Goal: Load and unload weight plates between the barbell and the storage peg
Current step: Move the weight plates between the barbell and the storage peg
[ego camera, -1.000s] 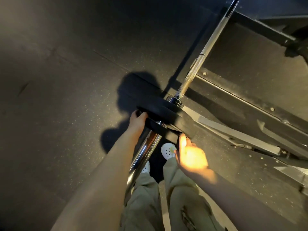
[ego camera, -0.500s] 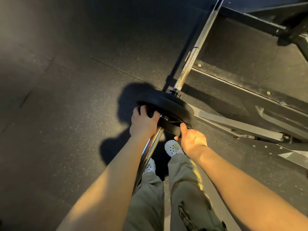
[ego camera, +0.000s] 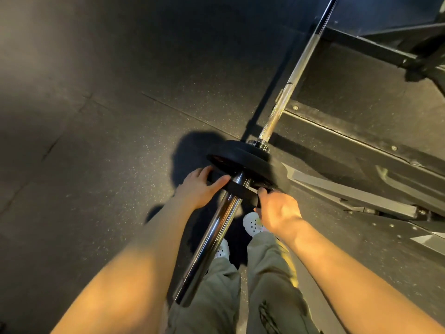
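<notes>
1. Barbell (ego camera: 284,102): chrome bar running from upper right down toward the viewer; its thick polished sleeve (ego camera: 216,232) ends just above the person's trousers
2. Large weight plate (ego camera: 243,160): black disc, seated on the sleeve hard against the collar at the inner end
3. Smaller weight plate (ego camera: 237,188): black, threaded on the sleeve just beside the large plate, on the viewer's side; whether the two touch cannot be told in the dim light
4. Left hand (ego camera: 199,186): fingers and thumb curled round the left edge of the smaller plate
5. Right hand (ego camera: 277,208): fingers wrapped over the plate's right edge, knuckles toward the camera
6. Storage peg: not identifiable in view; dark metal rack frame (ego camera: 361,194) occupies the right side
7. Floor (ego camera: 96,116): dark speckled rubber matting; white shoes (ego camera: 252,224) stand below the sleeve
8. Progress, as judged: one plate fully home, a second on the sleeve under a two-handed grip. Whether it is being pushed in or drawn off cannot be read from this view. Either way the transfer is mid-course, and any carry to or from the peg remains to be done
</notes>
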The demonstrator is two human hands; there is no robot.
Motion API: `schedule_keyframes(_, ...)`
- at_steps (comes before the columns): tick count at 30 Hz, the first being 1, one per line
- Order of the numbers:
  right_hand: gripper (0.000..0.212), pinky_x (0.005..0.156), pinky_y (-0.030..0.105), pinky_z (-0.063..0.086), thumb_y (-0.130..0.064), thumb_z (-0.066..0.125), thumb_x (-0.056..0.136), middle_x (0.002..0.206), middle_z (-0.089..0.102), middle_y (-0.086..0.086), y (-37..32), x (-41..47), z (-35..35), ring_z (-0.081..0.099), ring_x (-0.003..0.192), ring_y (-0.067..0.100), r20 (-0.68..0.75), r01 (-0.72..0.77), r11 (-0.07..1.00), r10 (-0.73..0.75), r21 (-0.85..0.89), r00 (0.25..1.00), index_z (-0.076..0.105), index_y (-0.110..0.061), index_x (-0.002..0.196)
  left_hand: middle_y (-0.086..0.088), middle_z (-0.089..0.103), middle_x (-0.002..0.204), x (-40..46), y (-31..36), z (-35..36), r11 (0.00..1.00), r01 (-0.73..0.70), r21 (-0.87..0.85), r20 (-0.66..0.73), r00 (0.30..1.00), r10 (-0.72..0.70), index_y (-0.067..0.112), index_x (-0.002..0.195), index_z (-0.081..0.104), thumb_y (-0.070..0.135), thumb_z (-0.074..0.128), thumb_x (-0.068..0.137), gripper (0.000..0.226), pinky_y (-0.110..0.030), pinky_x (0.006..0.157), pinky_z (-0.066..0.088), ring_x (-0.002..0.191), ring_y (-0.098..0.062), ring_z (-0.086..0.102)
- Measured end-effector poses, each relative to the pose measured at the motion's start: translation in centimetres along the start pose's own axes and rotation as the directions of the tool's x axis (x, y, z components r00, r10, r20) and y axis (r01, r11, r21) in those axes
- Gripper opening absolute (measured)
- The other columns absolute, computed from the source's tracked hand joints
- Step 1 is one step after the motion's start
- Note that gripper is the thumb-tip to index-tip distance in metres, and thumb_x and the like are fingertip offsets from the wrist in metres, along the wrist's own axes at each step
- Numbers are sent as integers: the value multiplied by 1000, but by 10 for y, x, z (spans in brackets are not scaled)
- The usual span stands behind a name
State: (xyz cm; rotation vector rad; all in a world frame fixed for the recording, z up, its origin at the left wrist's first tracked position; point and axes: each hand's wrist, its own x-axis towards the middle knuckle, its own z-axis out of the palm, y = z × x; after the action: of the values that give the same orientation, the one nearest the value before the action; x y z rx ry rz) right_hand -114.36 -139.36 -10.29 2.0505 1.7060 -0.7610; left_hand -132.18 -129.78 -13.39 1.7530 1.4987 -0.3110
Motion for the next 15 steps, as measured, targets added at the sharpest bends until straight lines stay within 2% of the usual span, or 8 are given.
schedule_keyframes(2,38,86,36,47,-31,46,100,123,59,11,-4,-3,1,57,114,30,-33,-17,999,18,28,999,39,-14,133,-3,22,159,0,-2,0,1000,-12,-23,14,1000,13,26,151,22,86,20,70,102,-51,115,28,144,-24,25)
schedule_keyframes(5,45,85,36,46,-34,47,99,122,60,11,-3,-4,11,58,113,31,-13,-42,993,44,112,999,34,-14,137,-4,25,157,-4,1,5,998,-39,-40,15,999,39,20,152,21,77,35,82,91,-48,113,32,140,-24,32)
schedule_keyframes(7,47,84,36,46,-33,47,99,121,61,12,1,-2,17,59,111,32,11,-39,990,38,136,999,32,-12,139,-2,20,158,-8,3,4,996,-65,55,10,998,65,20,152,18,77,42,81,94,-48,111,34,140,-25,31)
schedule_keyframes(10,50,82,37,45,-33,47,99,121,60,15,4,-4,22,59,110,32,68,-29,988,19,152,997,29,-9,139,-1,23,155,-19,1,3,965,-110,237,-9,993,116,24,151,18,82,45,75,99,-45,107,39,137,-24,34)
schedule_keyframes(15,45,78,34,45,-31,47,99,120,60,13,-15,-23,33,61,109,31,78,9,991,-19,131,997,31,-9,135,0,20,157,-38,-23,12,963,-62,263,21,998,58,27,152,14,80,45,77,96,-42,105,38,140,-23,30)
